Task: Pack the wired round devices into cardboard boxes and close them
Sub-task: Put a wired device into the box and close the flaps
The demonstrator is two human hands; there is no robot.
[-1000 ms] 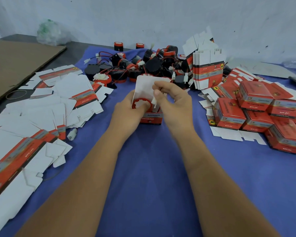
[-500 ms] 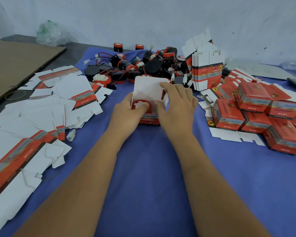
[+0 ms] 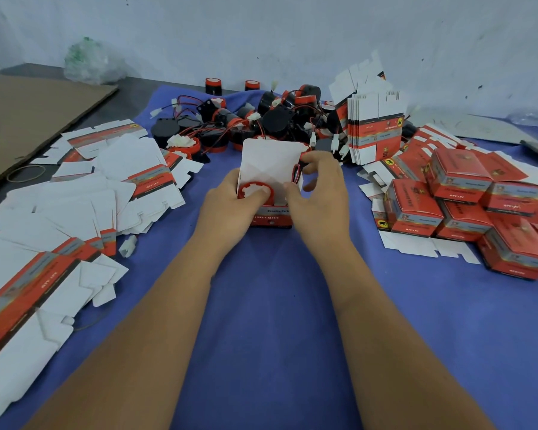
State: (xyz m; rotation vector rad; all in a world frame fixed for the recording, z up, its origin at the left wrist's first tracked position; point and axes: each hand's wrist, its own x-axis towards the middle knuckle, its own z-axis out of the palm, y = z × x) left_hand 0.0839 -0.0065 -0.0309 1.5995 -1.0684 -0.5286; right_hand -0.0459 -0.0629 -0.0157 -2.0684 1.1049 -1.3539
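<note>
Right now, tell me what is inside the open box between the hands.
The open box holds a round device with a red rim, pressed by the left hand. The right hand tucks its red wire in. The device's body and the box floor are hidden.

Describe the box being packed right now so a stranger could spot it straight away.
On the blue cloth, look in the middle, in front of the pile of black and red wired devices. The open box sits between both hands. Unlike the closed boxes at right, its white lid stands up and a round device shows inside.
</note>
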